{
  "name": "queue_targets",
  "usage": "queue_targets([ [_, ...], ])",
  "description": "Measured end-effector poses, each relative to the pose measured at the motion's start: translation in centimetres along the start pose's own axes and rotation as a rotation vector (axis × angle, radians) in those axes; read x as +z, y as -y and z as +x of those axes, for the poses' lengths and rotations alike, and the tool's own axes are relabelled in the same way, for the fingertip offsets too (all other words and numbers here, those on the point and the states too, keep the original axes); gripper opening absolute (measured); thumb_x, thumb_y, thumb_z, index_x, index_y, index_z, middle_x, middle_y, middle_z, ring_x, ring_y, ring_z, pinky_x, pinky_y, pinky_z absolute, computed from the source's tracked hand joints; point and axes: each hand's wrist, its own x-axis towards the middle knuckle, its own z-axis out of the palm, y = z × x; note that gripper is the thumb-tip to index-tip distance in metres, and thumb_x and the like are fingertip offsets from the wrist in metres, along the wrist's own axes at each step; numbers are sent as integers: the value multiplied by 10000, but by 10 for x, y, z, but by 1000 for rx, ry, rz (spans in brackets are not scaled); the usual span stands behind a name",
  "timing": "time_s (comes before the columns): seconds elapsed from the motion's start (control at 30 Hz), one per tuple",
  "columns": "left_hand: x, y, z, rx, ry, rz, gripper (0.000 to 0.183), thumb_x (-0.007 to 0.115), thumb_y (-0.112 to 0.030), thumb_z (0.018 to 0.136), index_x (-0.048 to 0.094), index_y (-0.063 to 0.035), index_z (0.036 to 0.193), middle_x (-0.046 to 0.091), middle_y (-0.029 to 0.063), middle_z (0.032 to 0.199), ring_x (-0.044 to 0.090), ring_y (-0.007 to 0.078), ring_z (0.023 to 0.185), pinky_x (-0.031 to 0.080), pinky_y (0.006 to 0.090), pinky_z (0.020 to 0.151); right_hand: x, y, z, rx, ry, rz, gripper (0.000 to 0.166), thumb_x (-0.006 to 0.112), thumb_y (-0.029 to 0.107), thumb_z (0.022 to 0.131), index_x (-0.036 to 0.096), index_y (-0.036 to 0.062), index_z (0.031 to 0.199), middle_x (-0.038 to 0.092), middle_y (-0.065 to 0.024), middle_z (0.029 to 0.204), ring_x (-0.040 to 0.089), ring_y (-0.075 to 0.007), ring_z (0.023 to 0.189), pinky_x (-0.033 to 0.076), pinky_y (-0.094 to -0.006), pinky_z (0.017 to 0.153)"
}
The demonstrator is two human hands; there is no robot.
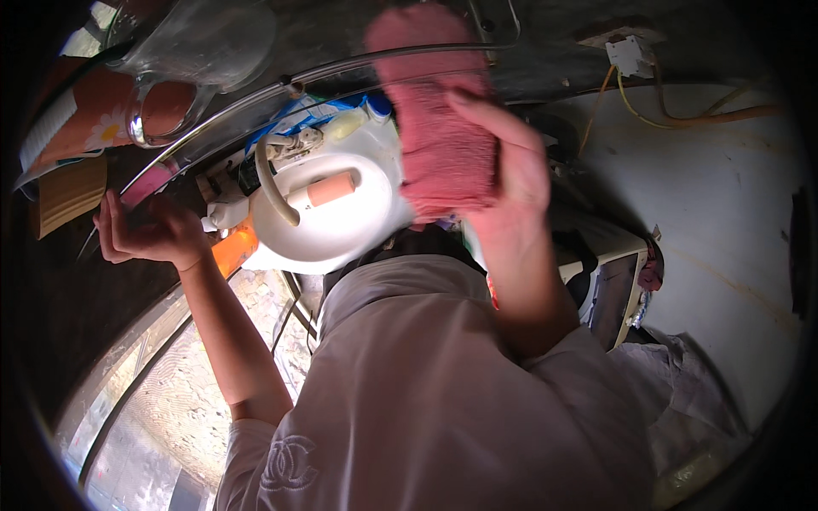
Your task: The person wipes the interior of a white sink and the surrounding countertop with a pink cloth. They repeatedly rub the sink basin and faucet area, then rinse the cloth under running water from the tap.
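Note:
My right hand (514, 153) grips a folded red cloth (434, 121), with the thumb on its near face and the fingers hidden behind. The cloth is upright, and a thin metal rail (358, 62) crosses in front of its upper part. On the left, my left hand (150, 233) is raised with bent fingers beside the rail's lower end and a pink object (147, 182). Whether those fingers hold the rail is unclear. Below and between my hands is a white washbasin (326, 217) with a curved pale spout (271, 185); an orange-pink cylinder (331, 190) shows in its bowl.
A clear glass mug (172, 105) and an orange container with a flower print (96, 121) stand at upper left. An orange bottle (235, 248) is by the basin. A white electrical fitting with wires (629, 56) hangs at upper right, above a boxy appliance (610, 294).

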Motion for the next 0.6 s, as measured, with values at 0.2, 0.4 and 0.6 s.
queue_targets([
  [0.2, 5, -5, 2, -7, -9, -8, 534, 524, 74, 731, 546, 50, 1264, 444, 153, 1301, 495, 312, 1223, 341, 537, 1178, 2, -41, 3, 157, 188, 96, 480, 613, 94, 888, 549, -9, 1352, 709, -157, 1075, 724, -309, 719, 599, -440, 492],
  [0.4, 0, -2, -2, -7, 13, 14, 536, 537, 68, 742, 538, 70, 1278, 429, 154, 1297, 498, 303, 1224, 344, 515, 1173, -16, -13, 10, 155, 224, 87, 468, 559, 137, 886, 568, -69, 1306, 706, -213, 1074, 726, -321, 820, 621, -461, 563],
  [0.6, 4, -5, 2, 2, -3, 4, 477, 547, 32, 799, 533, 61, 1275, 429, 149, 1294, 492, 303, 1228, 349, 519, 1167, -2, -27, 10, 34, 44, 177, 436, 585, 110, 875, 577, -44, 1282, 706, -187, 1063, 730, -334, 854, 632, -490, 682],
])
